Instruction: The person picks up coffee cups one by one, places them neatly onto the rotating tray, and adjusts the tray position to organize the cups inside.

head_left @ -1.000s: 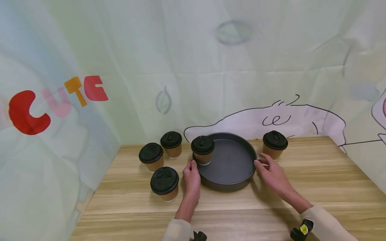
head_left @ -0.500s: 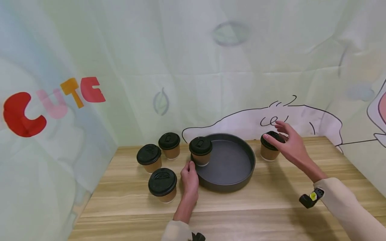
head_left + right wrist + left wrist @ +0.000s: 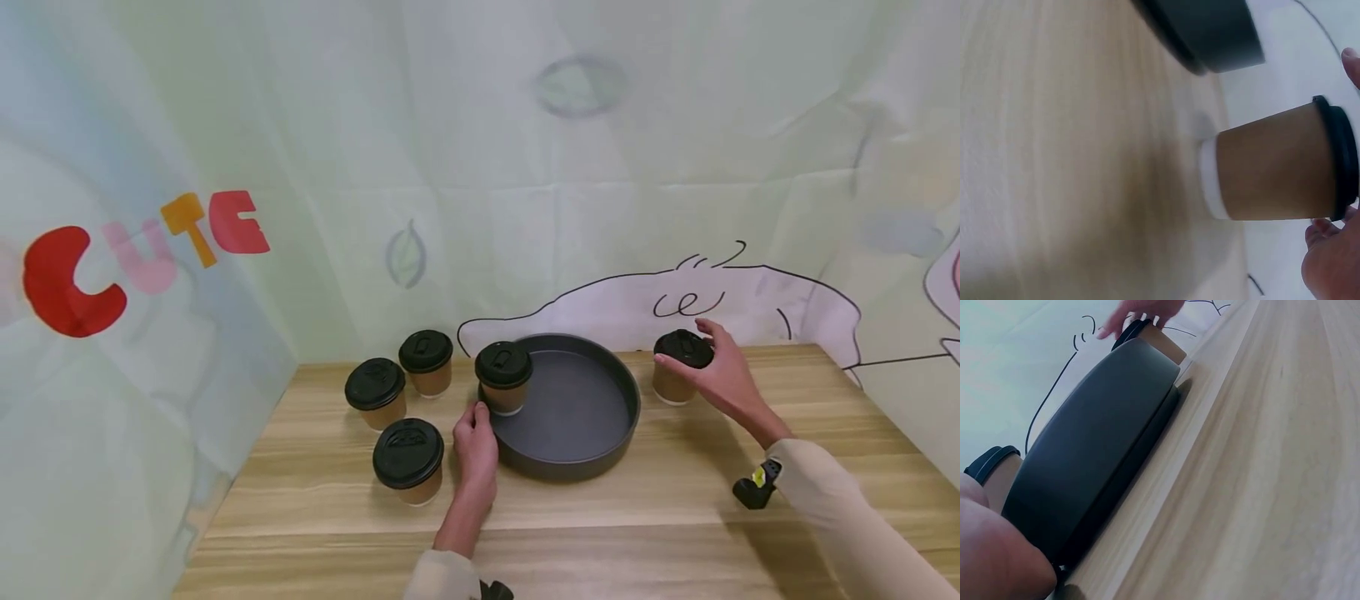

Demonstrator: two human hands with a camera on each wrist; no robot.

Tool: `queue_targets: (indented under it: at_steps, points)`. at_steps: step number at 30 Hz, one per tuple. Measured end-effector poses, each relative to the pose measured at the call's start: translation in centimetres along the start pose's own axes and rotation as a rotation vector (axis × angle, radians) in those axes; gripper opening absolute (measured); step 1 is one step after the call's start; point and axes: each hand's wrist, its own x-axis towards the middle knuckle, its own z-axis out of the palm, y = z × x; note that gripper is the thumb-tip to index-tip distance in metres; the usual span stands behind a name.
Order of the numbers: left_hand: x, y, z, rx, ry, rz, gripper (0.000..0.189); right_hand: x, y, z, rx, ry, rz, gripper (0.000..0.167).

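A dark grey round cake pan (image 3: 566,417) stands on the wooden table, with one lidded paper coffee cup (image 3: 504,375) inside it at the left. My left hand (image 3: 476,454) grips the pan's left side, thumb at the rim; its other fingers are mostly hidden. In the left wrist view that hand (image 3: 997,550) lies against the pan wall (image 3: 1094,437). To the pan's right is another coffee cup (image 3: 672,379), brown with a black lid. My right hand (image 3: 723,375) is spread around its lid; in the right wrist view a fingertip (image 3: 1351,62) stands apart from the cup (image 3: 1275,165).
Left of the pan stand three more lidded coffee cups: a front one (image 3: 408,462), a middle one (image 3: 377,393) and a back one (image 3: 426,362). A printed cloth (image 3: 480,167) hangs behind the wooden table (image 3: 337,558).
My right hand has left the pan's right rim and moved right to the far cup, where it now lowers around the lid. The left hand stays on the pan.
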Motion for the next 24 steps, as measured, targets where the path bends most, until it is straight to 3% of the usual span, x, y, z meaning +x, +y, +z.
queue_targets:
  at_steps: [12, 24]
  points:
    - [0.0, -0.1, 0.1, -0.012, -0.009, -0.017, 0.052, -0.4, 1.6, 1.6, 0.08, -0.022, 0.134, 0.101]
    - [-0.2, 0.0, 0.4, -0.017, 0.043, -0.038, 0.051, -0.6, 1.5, 1.9, 0.102, -0.013, 0.127, 0.098]
